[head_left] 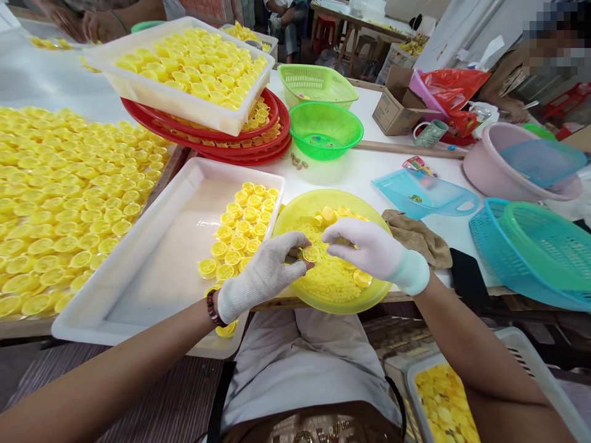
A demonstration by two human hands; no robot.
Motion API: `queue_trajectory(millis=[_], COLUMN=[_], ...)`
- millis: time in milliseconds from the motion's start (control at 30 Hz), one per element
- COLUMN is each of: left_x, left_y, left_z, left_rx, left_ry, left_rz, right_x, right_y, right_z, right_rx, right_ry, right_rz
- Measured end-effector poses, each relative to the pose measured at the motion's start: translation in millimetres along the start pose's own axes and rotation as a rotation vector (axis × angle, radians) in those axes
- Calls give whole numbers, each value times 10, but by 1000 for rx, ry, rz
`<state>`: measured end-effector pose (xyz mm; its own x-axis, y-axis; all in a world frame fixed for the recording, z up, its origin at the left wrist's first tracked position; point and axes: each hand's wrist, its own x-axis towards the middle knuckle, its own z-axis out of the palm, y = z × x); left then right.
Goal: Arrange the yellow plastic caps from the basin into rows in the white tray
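In the head view, the left hand (pixel 265 267), in a white glove near the middle of the frame, pinches one small yellow cup (pixel 311 253) between thumb and fingers. This cup is above the yellow bowl (pixel 307 200), just right of the frame's centre. The right hand (pixel 376 249), also gloved, is over the same bowl with its fingers curved and apart from the thumb; I see nothing between them, but a very small piece could be hidden. In the bowl lie many yellow beads (pixel 330 277), with some more cups at its far and right edges. As I judge, the work is partly done: in the white tray (pixel 152 271), left of centre, rows of cups (pixel 234 242) cover only the right side, so this tray seems far from full. A wide spread of similar cups (pixel 69 203) lies at the left edge of the frame, and another full tray (pixel 170 107) rests on red trays (pixel 277 138) in the upper left. Whether those are finished, I cannot tell.
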<state>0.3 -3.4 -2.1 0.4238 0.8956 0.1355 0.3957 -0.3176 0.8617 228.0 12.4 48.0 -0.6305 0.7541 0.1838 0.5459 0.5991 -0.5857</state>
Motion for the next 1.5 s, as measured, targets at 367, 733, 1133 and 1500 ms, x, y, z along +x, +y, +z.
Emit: queue_trajectory(millis=[367, 733, 1133, 1500], left_x=[-45, -51, -258, -1196], left_y=[-30, 107, 14, -293], left_z=[-26, 49, -308, -1227], left_rx=[368, 301, 201, 741], left_ry=[75, 54, 139, 86], left_rz=[268, 246, 81, -433], right_x=[-187, 35, -185, -233], right_y=[128, -109, 323, 387], right_z=[108, 256, -9, 96], right_rx=[-170, 241, -410, -666], right_ry=[-366, -122, -152, -445], right_rz=[157, 311, 335, 372])
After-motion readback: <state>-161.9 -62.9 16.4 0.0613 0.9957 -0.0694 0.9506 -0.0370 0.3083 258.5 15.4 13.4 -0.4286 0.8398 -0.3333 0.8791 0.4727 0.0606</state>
